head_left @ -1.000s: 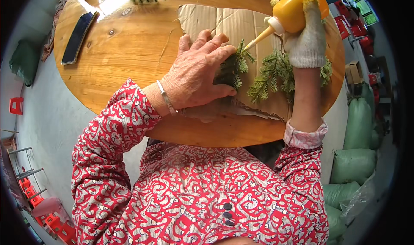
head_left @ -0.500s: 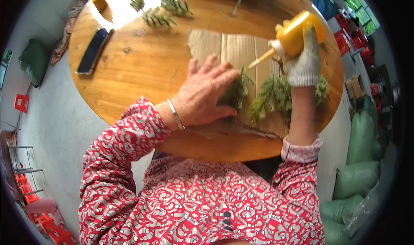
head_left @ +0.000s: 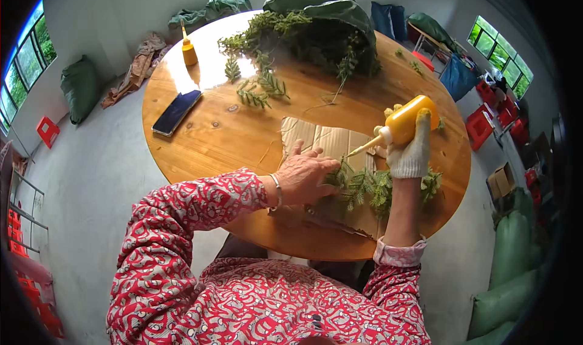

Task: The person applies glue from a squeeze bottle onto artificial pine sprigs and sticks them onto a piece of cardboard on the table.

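We see our left hand [head_left: 306,174] lying flat, palm down with the fingers stretched out, on a sheet of brown cardboard [head_left: 331,145] that lies on the round wooden table [head_left: 212,132]. Its fingertips press on the stems of a few green fir-like sprigs [head_left: 370,187] spread across the near right part of the cardboard; it presses rather than clasps. A thin silver bracelet [head_left: 277,190] circles that wrist, and the sleeve is red with a white pattern.

Our right hand [head_left: 410,154] wears a white knit glove and its grip is wrapped tight around a yellow squeeze bottle [head_left: 408,119]. The bottle is tilted, its long pale nozzle pointing down and to the left, with the tip just above the cardboard near the left fingertips. We cannot tell whether the tip touches the sprigs.

Farther across the table, a large heap of green branches [head_left: 303,38] sits partly under a dark green plastic sack [head_left: 322,5], with loose sprigs scattered in front of it. A dark phone [head_left: 177,112] lies flat on the left part of the table, and a second small yellow bottle [head_left: 189,50] stands upright near the far left edge, well apart from our hands. On the grey floor around the table we see green sacks [head_left: 79,87], crumpled cloth and red stools [head_left: 47,131].
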`<state>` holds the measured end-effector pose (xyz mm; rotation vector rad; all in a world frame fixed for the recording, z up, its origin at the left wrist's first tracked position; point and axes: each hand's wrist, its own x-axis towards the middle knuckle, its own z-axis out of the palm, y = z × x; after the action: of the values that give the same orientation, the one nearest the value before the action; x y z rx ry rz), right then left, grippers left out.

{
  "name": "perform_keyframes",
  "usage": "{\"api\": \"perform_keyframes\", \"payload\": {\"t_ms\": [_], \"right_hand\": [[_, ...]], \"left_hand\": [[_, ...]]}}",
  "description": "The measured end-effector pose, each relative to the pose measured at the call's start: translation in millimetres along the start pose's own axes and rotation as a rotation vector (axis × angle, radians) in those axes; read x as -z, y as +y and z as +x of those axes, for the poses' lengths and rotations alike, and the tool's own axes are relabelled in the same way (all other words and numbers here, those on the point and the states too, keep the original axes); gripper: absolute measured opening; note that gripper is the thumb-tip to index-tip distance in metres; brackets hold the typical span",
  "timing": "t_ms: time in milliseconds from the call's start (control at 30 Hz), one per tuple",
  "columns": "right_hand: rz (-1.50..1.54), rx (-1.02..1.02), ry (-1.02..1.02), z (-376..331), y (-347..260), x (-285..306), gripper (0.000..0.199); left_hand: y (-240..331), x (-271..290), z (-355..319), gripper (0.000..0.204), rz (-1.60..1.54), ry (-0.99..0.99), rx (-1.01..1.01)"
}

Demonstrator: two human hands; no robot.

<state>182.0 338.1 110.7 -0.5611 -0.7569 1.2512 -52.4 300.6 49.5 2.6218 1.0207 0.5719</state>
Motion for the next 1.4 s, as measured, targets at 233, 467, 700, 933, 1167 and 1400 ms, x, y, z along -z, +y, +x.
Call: {"api": "perform_keyframes", "payload": {"t_ms": [233,467,700,933,1167,1400], "right_hand": [[0.048,0.011,-0.004,-19,-14,-18,0.046],[0.006,0.097,0.023,-5,24,18,0.046],[-0.033,0.063,-0.018,2,36,19,0.048],[0.002,-0.103,-0.052,-7,27,8,0.052],[-0.059,0.046,-0.017,13,44,44,0.056],[-0.116,0.034,0.066,34,54,85,0.058]], "left_hand": [[22,-23,9,0.053,-0.464,0.074,0.025],[-76,-4,-31,0.047,-0.004,0.38,-0.011],[-189,10,-29,0.048,0.373,0.495,0.448],[-191,29,-2,0.047,0.561,0.249,0.499],[-237,-4,-15,0.031,0.519,0.185,0.531],[-172,-27,-6,0.016,0.012,0.696,0.226]]}}
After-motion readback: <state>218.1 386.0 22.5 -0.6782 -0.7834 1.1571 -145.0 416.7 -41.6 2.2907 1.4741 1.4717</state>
